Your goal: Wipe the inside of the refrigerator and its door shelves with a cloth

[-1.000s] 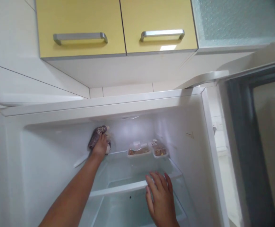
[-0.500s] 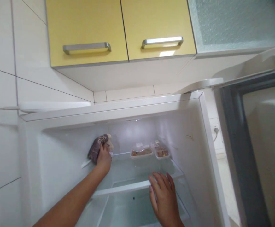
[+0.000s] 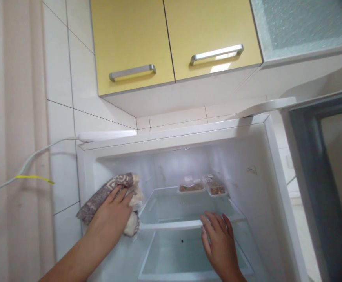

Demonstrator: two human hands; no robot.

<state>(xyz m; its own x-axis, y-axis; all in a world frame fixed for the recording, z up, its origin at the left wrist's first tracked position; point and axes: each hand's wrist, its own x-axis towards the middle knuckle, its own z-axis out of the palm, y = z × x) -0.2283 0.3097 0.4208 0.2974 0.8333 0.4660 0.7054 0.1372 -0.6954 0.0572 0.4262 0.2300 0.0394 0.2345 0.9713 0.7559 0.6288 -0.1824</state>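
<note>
A patterned brown and cream cloth (image 3: 106, 196) is bunched under my left hand (image 3: 113, 213), whose fingers press it against the left inner wall of the fridge (image 3: 88, 156) near the front opening. Part of the cloth hangs below the fingers. My right hand (image 3: 219, 239) has its fingers a little apart, with the tips at the front edge of the upper glass shelf (image 3: 173, 224). Nothing shows in that hand.
Two clear packs of brown food, the left pack (image 3: 191, 186) and the right pack (image 3: 216, 187), sit at the back of the upper shelf. The fridge door (image 3: 309, 164) stands open at the right. Yellow cupboards (image 3: 132, 39) hang above. A white cable (image 3: 35, 154) crosses at left.
My left hand has drawn the cloth from deep along the left wall toward the front opening. My right hand stays by the shelf edge. The view has shifted left.
</note>
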